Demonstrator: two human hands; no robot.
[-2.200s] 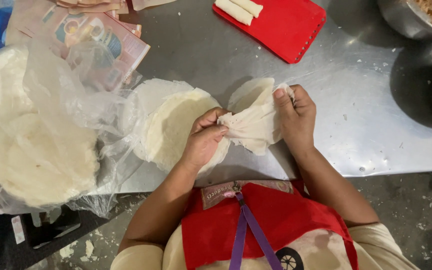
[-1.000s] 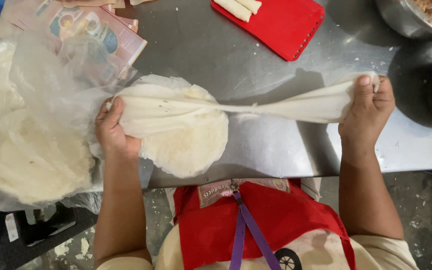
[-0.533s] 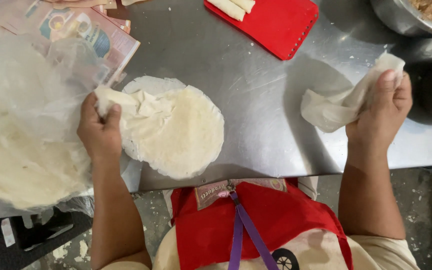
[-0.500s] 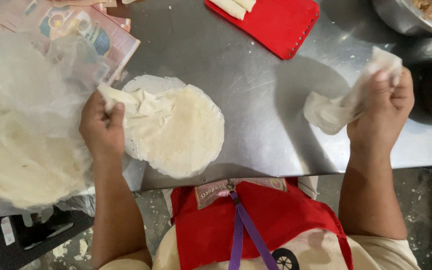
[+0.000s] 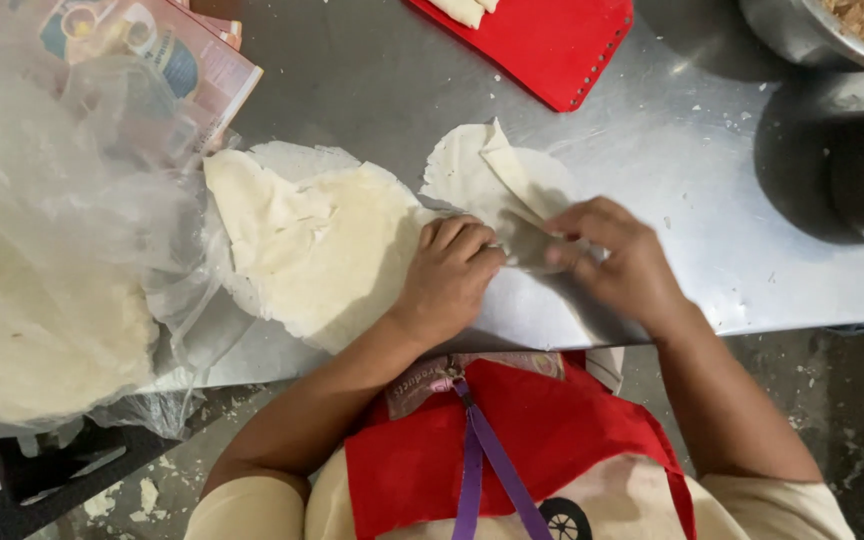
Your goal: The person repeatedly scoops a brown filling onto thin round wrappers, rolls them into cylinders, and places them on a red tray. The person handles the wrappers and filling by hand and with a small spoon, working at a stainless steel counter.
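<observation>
A thin pale round wrapper sheet (image 5: 482, 175) lies on the steel table (image 5: 372, 90), partly folded over itself. My left hand (image 5: 449, 275) presses its fingertips on the sheet's near edge. My right hand (image 5: 617, 260) pinches the sheet's right edge, the fingers blurred. A small stack of the same round sheets (image 5: 322, 245) lies just left of my left hand, its top one wrinkled.
A clear plastic bag holding more round sheets (image 5: 42, 290) fills the left. Printed packets (image 5: 167, 55) lie at the back left. A red cutting board (image 5: 542, 40) with dough pieces sits at the back. Metal bowls (image 5: 832, 40) stand far right, one with a brownish filling.
The hands were far apart, each holding a sheet after pulling one off the stack. They have come together at the middle, and one sheet now lies on the table under both hands.
</observation>
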